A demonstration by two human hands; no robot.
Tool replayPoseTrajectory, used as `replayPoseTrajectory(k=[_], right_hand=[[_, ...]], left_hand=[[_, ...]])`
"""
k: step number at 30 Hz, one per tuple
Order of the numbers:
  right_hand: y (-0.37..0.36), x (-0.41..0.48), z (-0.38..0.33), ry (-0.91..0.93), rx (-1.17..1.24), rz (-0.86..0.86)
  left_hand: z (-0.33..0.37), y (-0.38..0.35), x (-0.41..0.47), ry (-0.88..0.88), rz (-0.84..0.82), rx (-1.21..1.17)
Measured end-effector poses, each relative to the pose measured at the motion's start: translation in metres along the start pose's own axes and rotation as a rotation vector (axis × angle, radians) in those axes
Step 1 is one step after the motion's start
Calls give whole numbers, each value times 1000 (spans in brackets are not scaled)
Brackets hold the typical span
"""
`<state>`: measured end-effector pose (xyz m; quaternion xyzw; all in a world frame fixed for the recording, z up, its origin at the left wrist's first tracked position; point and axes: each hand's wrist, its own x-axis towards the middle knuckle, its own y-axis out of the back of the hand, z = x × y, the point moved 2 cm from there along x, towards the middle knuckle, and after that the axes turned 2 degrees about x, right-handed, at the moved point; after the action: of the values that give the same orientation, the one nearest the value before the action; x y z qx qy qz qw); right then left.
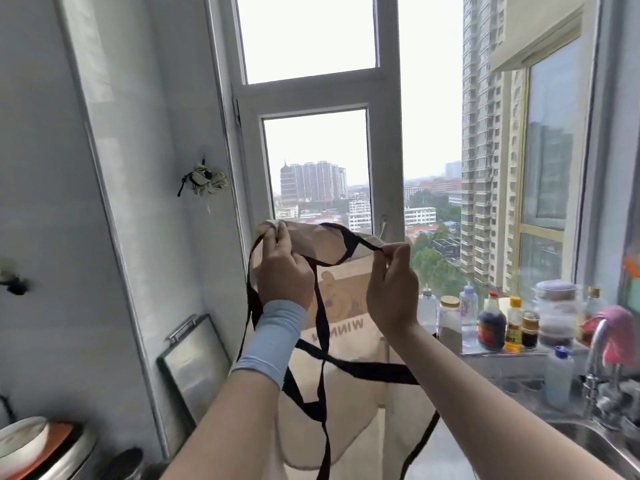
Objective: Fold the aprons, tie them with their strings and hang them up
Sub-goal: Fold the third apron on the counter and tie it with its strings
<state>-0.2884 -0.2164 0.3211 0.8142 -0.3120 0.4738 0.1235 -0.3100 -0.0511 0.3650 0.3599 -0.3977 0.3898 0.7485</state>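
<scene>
A beige apron with a printed figure and black strings hangs in the air in front of the window. My left hand grips its bunched upper left edge. My right hand pinches a black string at the upper right. More black strings cross and dangle over the cloth below my hands. A second apron, folded into a small tied bundle, hangs on a hook on the white wall at the left.
A metal tray leans against the wall at lower left, beside stacked dishes. Several bottles and jars line the windowsill at right. A faucet and sink sit at lower right. Another dark hook is at far left.
</scene>
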Motion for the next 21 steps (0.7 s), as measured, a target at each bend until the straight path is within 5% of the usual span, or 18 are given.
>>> replayPoseTrajectory(k=[7,10,17,21], right_hand=[[-52,-27,105,-126,-244,-379],[-79,-51,169,-159,-480,-605],[-140,-102,289,-328,-851,-1186],[-161,-140,335,-499,-820,-1418]], left_hand=[[-92,-131,-48,-36,-643,102],[-144,-183,-74,-45,-954,322],[-234,-279,-118,-32,-1318,381],[-271,-318,-150,51,-1438,302]])
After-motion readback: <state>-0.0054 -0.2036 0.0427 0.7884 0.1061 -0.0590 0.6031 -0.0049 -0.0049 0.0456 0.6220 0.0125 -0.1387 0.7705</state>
